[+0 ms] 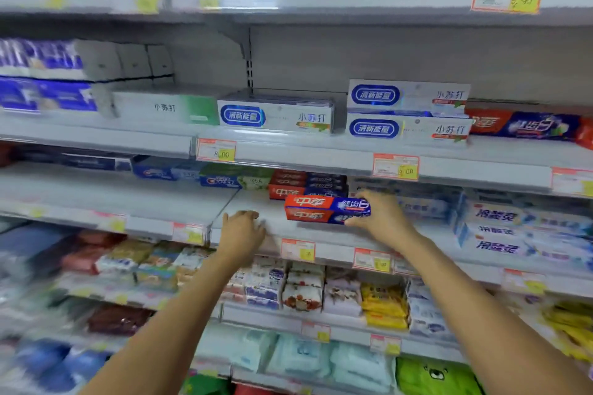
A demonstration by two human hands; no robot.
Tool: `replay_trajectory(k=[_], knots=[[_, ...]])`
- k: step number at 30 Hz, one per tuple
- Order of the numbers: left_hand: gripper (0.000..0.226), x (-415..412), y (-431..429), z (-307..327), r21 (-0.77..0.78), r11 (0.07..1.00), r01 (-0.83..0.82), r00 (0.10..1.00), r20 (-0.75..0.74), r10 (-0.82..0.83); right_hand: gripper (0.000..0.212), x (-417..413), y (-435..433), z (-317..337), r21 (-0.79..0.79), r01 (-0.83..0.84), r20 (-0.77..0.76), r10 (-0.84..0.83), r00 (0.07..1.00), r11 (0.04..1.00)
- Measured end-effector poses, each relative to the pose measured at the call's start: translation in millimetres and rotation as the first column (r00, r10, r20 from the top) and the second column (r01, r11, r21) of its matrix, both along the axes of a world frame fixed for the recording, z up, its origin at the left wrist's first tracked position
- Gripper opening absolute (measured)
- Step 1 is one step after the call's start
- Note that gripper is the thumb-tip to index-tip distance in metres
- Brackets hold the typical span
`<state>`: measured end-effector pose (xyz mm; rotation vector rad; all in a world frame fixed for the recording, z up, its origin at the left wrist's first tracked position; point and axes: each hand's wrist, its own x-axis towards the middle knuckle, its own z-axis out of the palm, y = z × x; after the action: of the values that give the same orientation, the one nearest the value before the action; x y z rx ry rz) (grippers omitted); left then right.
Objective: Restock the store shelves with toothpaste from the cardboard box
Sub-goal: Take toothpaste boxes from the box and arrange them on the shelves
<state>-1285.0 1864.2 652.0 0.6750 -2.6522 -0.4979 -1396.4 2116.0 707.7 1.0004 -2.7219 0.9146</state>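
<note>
Holding a red-and-blue cardboard toothpaste pack (pixel 324 209) by its right end, our right grip (pixel 383 216) closes round it with fingers over the top and thumb under the front edge. Whether the pack is one carton or two stacked, we cannot tell. It lies level and lengthwise, stretching left from the right grip, low over the front of the grey metal shelf (pixel 256 199); whether it touches the shelf is unclear.

Our left grip (pixel 242 231) rests on the shelf's front lip, well left of the pack and apart from it, fingers loosely bent and holding nothing.

Just behind the held pack, between the two grips and further in, stands a stack of matching red-and-blue cartons (pixel 288 184). A green-and-blue carton (pixel 236 179) sits behind the left grip. White-and-blue cartons (pixel 497 229) are piled to the right of the right grip. On the shelf above both grips stand white cartons with blue oval labels (pixel 276 115). Red-and-yellow price tags (pixel 298 249) hang on the shelf edge just below and between the grips.
</note>
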Motion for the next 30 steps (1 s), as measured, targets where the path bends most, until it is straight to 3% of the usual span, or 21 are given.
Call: replay_trajectory(k=[3, 8, 12, 15, 18, 30], knots=[[0.04, 2, -19, 4, 0.049, 0.998, 0.034, 0.999, 0.023, -0.035, 0.047, -25, -51, -12, 0.033, -0.024, -0.036, 0.025, 0.999, 0.999], [0.041, -12, -41, 5, 0.197, 0.974, 0.114, 0.992, 0.032, -0.123, 0.05, -50, -89, -29, 0.213, 0.12, -0.289, -0.055, 0.956, 0.97], [0.05, -35, -50, 15, 0.291, 0.944, 0.156, 0.983, 0.05, -0.178, 0.049, -61, -88, -45, 0.199, 0.16, -0.41, -0.067, 0.91, 0.967], [0.048, -53, -44, 24, 0.286, 0.929, 0.234, 0.955, 0.111, -0.274, 0.05, -63, -87, -54, 0.128, 0.167, -0.436, -0.096, 0.895, 0.978], [0.033, -66, -40, 23, 0.281, 0.919, 0.277, 0.944, 0.099, -0.315, 0.052, -63, -89, -53, 0.183, 0.213, -0.454, -0.109, 0.884, 0.96], [0.027, -73, -32, 23, 0.22, 0.951, 0.215, 0.968, 0.083, -0.238, 0.052, -63, -87, -53, 0.263, 0.207, -0.436, -0.075, 0.897, 0.942]])
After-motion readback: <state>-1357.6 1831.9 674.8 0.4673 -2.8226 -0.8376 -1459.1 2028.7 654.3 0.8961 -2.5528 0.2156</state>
